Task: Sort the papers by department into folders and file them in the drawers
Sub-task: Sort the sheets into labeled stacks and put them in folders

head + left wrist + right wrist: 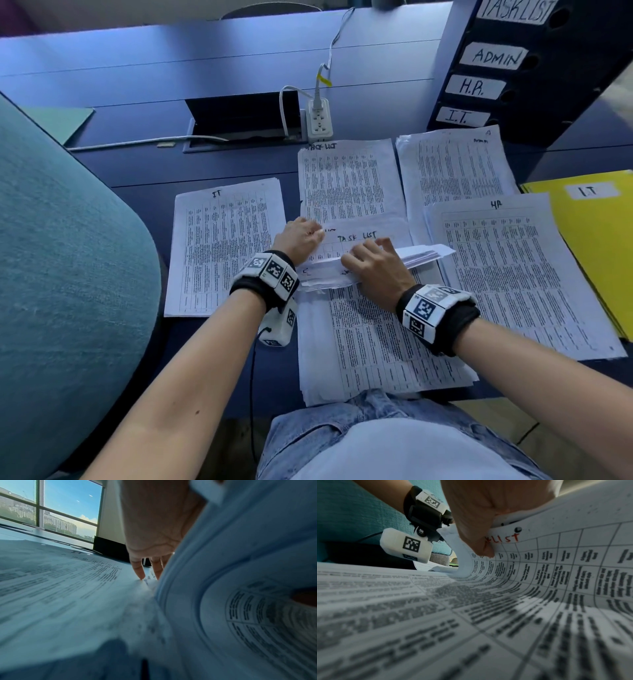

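The right hand curls its fingers over the curled-up top edge of the middle stack, thumb underneath, gripping those bent sheets. The left hand lies with straight fingers pressing a sheet headed "TASK LIST" just beyond that stack. Left of the stack lies the IT pile, a narrow strip of desk between them; right, the HR pile touches it.

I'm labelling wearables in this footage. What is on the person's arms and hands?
The forearms are bare, with no sleeves or gloves. Each wrist carries a black strap ringed with white blocks printed with black square tags: left wrist band, right wrist band. Under the left band hangs a white tagged box with a thin black cable trailing down.
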{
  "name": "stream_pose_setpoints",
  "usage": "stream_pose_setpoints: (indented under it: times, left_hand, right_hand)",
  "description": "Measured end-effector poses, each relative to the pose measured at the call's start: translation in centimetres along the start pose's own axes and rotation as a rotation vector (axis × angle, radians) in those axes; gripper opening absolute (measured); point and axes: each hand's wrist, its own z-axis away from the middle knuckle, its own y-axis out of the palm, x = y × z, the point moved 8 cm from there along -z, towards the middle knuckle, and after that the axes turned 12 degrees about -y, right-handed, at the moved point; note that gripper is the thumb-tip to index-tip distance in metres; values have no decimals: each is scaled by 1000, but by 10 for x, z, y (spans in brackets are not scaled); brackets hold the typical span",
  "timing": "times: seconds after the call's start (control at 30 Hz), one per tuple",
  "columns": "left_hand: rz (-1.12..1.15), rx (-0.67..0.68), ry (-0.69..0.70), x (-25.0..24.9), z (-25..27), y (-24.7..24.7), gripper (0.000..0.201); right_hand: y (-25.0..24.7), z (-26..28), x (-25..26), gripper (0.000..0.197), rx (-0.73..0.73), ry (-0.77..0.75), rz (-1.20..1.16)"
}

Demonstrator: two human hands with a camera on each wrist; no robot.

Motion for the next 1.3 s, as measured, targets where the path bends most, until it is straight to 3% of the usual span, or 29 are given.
stream_pose_setpoints:
  times: [0.1,0.23,0.3,0.4,0.5,0.57,0.63,0.77,0.97,1.13,1.23,1.3]
  left_hand:
    - [-188,1,-62,4,-1,8,38]
    - [-183,-16,-51,0,0,6,25]
    - [-147,2,-23,-1,-1,5,17]
    - [6,74,18,1,0,5,32]
    - [128,149,46,-3,10,3,60]
    - [244,181,15,-7,16,0,67]
    - [284,174,-1,-6,15,0,71]
    - [86,24,-1,1,7,-3,47]
    - [-158,-7,-47,0,5,7,42]
    - [-35,-64,69,-14,9,4,16]
    - [180,-24,114,-18,16,1,15]
    - [318,27,108,-19,21,-2,9]
  right_hand:
    - [-5,-1,2,57,-49,16,-90]
    - [-7,0,-6,71,-75,105,-224]
    - [1,2,-11,80,-20,188,-255]
    - [9,2,-18,87,151,311,-239]
    - [13,5,-26,74,233,397,-239]
    - [12,6,-23,53,244,375,-169]
    - [11,6,-18,45,207,311,-32]
    - [4,4,-7,45,226,209,132]
    - [11,7,-6,53,251,204,-67]
    - [13,2,-17,57,352,370,-201]
    - [9,-5,-23,74,340,407,-176]
    - [14,-4,-26,72,384,414,-135]
